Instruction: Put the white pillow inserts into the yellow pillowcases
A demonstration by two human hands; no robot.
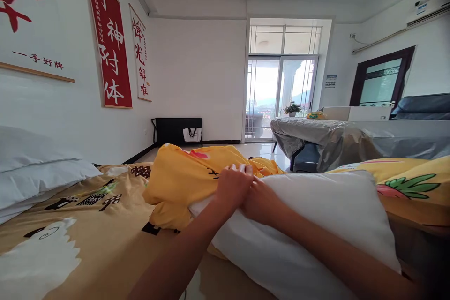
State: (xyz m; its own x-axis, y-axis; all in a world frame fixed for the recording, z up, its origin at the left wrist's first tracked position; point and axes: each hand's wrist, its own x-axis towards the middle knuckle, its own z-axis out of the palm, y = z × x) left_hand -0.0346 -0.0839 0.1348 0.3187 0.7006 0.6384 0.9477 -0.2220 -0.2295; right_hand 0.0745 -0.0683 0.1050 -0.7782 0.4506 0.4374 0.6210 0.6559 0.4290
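A plump white pillow lies across the front, one far corner of it against a bunched yellow pillowcase with a printed face. At their shared edge, my left hand is closed with its fingers curled on the yellow cloth. Pressed against it, my right hand is closed too, over the pillow's upper side where the cloth meets it. The two hands touch each other, and their fingertips are partly hidden. How far the pillow sits inside the case cannot be seen.
Under the pillowcase spreads a tan printed bed sheet. More white pillows rest at the left. Another yellow printed cloth lies at the right. Beyond stands a table under plastic sheeting, near a glass sliding door.
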